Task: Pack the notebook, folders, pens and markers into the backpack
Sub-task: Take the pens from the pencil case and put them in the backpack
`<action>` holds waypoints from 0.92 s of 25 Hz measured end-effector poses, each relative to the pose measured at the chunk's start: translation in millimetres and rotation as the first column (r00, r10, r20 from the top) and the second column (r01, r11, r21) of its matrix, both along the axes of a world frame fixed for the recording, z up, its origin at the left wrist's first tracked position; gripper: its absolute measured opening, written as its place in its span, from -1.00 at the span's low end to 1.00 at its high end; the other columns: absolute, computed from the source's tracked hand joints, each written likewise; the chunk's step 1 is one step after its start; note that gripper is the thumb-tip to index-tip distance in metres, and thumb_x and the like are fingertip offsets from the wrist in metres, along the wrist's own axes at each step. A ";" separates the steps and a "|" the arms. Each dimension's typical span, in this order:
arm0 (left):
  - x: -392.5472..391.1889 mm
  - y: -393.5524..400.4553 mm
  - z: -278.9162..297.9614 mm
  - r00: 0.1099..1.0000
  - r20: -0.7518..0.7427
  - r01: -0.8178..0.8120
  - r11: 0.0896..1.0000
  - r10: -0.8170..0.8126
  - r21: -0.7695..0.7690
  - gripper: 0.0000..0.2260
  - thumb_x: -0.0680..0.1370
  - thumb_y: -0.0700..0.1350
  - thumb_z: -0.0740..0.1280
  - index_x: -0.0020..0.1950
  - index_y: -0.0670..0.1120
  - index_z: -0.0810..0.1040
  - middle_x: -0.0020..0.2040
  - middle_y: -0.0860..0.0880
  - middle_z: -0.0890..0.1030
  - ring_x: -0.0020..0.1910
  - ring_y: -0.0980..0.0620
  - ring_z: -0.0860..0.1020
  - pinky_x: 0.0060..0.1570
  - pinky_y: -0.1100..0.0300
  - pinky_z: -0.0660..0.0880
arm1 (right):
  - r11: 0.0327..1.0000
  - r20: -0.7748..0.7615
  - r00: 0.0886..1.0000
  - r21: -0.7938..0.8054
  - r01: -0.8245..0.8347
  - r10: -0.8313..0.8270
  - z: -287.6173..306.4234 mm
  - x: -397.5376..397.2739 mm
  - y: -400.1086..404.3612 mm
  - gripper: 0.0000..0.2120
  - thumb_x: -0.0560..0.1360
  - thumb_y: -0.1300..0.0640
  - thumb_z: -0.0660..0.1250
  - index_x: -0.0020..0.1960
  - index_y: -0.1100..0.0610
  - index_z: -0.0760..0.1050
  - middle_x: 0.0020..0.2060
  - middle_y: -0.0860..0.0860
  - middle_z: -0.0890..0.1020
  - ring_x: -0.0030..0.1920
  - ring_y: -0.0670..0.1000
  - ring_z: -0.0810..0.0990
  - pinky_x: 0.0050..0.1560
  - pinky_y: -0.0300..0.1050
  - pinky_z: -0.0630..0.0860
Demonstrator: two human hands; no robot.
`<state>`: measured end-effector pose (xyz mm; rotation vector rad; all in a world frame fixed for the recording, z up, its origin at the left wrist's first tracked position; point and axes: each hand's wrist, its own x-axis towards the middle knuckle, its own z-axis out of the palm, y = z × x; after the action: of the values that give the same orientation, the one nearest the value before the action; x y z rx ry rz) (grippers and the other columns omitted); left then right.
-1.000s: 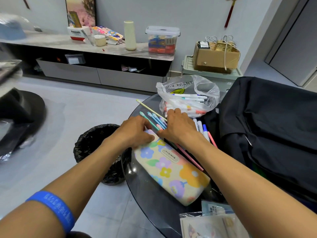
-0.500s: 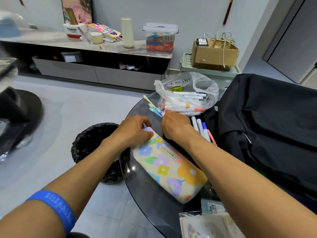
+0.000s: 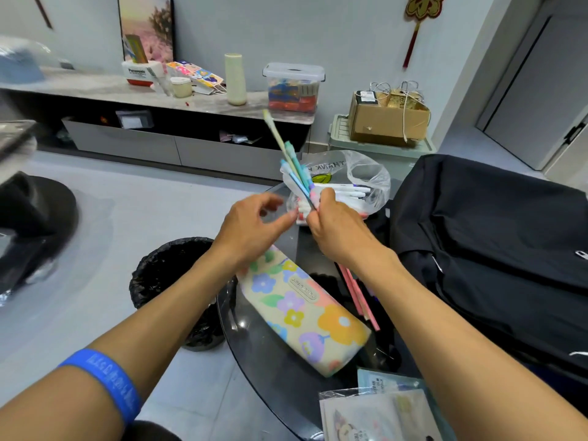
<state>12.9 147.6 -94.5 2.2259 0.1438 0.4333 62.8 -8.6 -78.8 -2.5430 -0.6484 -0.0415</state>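
Observation:
My right hand (image 3: pixel 334 227) grips a bunch of pastel pens (image 3: pixel 294 167), lifted off the table with their tips pointing up and to the left. My left hand (image 3: pixel 251 230) hovers beside the bunch with fingers spread, touching nothing. Below the hands a floral pencil case (image 3: pixel 302 310) lies on the dark glass table (image 3: pixel 270 370). A few pink pens (image 3: pixel 358 297) lie on the table under my right forearm. Behind the hands a clear plastic bag (image 3: pixel 359 173) holds several markers. The black backpack (image 3: pixel 493 246) lies at the right.
A bin lined with a black bag (image 3: pixel 168 281) stands on the floor left of the table. Packaged paper items (image 3: pixel 378 412) lie at the table's near edge. A low cabinet (image 3: pixel 159 100) with boxes runs along the far wall; a cardboard box (image 3: pixel 388 119) sits on a crate.
My right hand has gathered the pens from the table and raised them upright. My left hand has come off the pencil case and lifted beside them.

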 end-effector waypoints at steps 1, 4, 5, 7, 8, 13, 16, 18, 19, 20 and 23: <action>-0.2 -10.4 19.0 0.993 0.110 0.072 0.969 -0.047 -0.238 -0.66 0.45 0.04 0.48 0.17 -0.06 0.61 0.06 -0.02 0.67 0.01 0.07 0.60 0.09 0.06 0.55 | 0.990 0.029 0.998 0.130 -0.061 0.058 7.4 -3.7 -4.6 -0.85 0.62 0.11 0.09 0.07 0.21 0.24 -0.16 0.21 0.52 -0.11 0.30 0.52 -0.27 0.03 0.22; 4.4 -40.6 63.3 0.917 0.346 0.371 0.745 -0.200 -0.554 -0.68 0.39 -0.06 0.51 0.11 -0.04 0.58 -0.05 0.01 0.69 -0.06 0.12 0.64 -0.04 0.22 0.56 | 0.870 0.075 0.979 0.451 -0.202 0.188 18.2 -11.9 -6.4 -0.75 0.64 0.16 0.09 0.27 0.24 0.24 -0.02 0.24 0.57 -0.02 0.29 0.54 -0.08 0.14 0.45; 5.7 -50.5 70.7 0.905 0.373 0.399 0.718 -0.206 -0.571 -0.71 0.41 -0.13 0.51 0.09 -0.03 0.56 -0.08 0.01 0.69 -0.08 0.12 0.64 -0.05 0.24 0.55 | 0.834 0.095 0.976 0.507 -0.218 0.198 17.5 -16.2 -5.6 -0.69 0.64 0.18 0.11 0.36 0.22 0.21 0.04 0.25 0.57 0.01 0.25 0.55 0.00 0.16 0.49; 5.2 -66.3 71.2 0.922 0.350 0.344 0.758 -0.162 -0.555 -0.81 0.48 -0.24 0.45 0.03 -0.02 0.55 -0.13 -0.04 0.68 -0.11 0.08 0.64 -0.05 0.20 0.55 | 0.795 0.112 0.978 0.570 -0.208 0.176 5.8 -23.6 -5.7 -0.61 0.63 0.25 0.13 0.43 0.17 0.17 0.08 0.27 0.57 0.04 0.23 0.56 0.08 0.21 0.50; 3.5 -70.8 65.1 0.932 0.330 0.315 0.782 -0.149 -0.538 -0.87 0.53 -0.24 0.40 -0.03 -0.03 0.56 -0.16 -0.06 0.68 -0.12 0.06 0.64 -0.06 0.19 0.55 | 0.789 0.100 0.982 0.584 -0.190 0.162 -3.0 -25.5 -6.9 -0.60 0.62 0.26 0.13 0.43 0.14 0.18 0.07 0.25 0.57 0.05 0.20 0.56 0.08 0.23 0.50; 1.5 -70.9 31.0 0.970 0.211 0.220 0.798 -0.118 -0.562 -0.80 0.57 -0.03 0.36 -0.11 -0.15 0.63 -0.23 0.02 0.69 -0.27 0.16 0.61 -0.30 0.37 0.49 | 0.723 -0.024 0.983 0.681 -0.116 0.180 -33.8 -24.5 -6.0 -0.62 0.58 0.15 0.18 0.34 -0.15 0.38 0.21 -0.09 0.59 0.24 -0.12 0.54 0.29 0.01 0.47; 3.7 -77.8 4.8 0.983 0.106 0.179 0.889 -0.148 -0.421 -0.86 0.53 -0.11 0.43 -0.14 -0.17 0.58 -0.26 -0.02 0.62 -0.27 0.12 0.55 -0.20 0.32 0.49 | 0.725 -0.027 0.986 0.681 -0.103 0.166 -51.6 -25.9 -7.4 -0.47 0.53 0.32 0.17 0.45 -0.02 0.34 0.32 -0.06 0.53 0.36 -0.13 0.45 0.37 -0.16 0.36; 7.4 -83.8 -13.4 0.989 0.021 0.145 0.910 -0.148 -0.389 -0.78 0.55 -0.07 0.40 -0.19 -0.21 0.55 -0.31 -0.09 0.57 -0.29 0.06 0.49 -0.22 0.22 0.46 | 0.806 -0.089 0.990 0.591 -0.037 0.110 -65.1 -28.1 -14.8 -0.52 0.48 0.25 0.18 0.40 0.06 0.40 0.23 -0.01 0.59 0.27 -0.08 0.52 0.26 -0.20 0.44; 9.1 -86.5 -18.7 0.990 -0.022 0.117 0.909 -0.137 -0.399 -0.71 0.57 -0.03 0.36 -0.18 -0.25 0.57 -0.28 -0.15 0.61 -0.28 0.03 0.51 -0.21 0.20 0.47 | 0.858 -0.136 0.988 0.513 0.010 0.070 -69.1 -28.4 -19.6 -0.54 0.45 0.19 0.20 0.35 0.09 0.45 0.17 0.04 0.62 0.23 0.00 0.56 0.20 -0.12 0.50; 10.7 -87.5 -21.0 0.991 -0.065 0.080 0.911 -0.116 -0.404 -0.66 0.60 0.02 0.32 -0.16 -0.25 0.60 -0.22 -0.17 0.67 -0.25 0.02 0.56 -0.18 0.20 0.49 | 0.899 -0.170 0.984 0.437 0.032 0.048 -70.7 -28.3 -23.1 -0.56 0.42 0.16 0.21 0.29 0.13 0.48 0.13 0.09 0.64 0.18 0.10 0.59 0.15 -0.02 0.53; 16.5 -87.1 -14.3 0.998 -0.055 0.011 0.888 -0.040 -0.461 -0.58 0.64 0.08 0.21 -0.32 -0.07 0.62 -0.23 -0.06 0.72 -0.29 0.10 0.63 -0.26 0.30 0.50 | 0.946 -0.190 0.980 0.324 -0.002 0.067 -58.0 -29.5 -28.8 -0.62 0.40 0.21 0.30 0.22 0.14 0.48 0.07 0.12 0.63 0.09 0.17 0.59 0.06 0.06 0.52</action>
<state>29.4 60.5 -108.8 1.7689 0.2258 0.2781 33.2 -37.4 -136.7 -2.1850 -0.5570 0.1093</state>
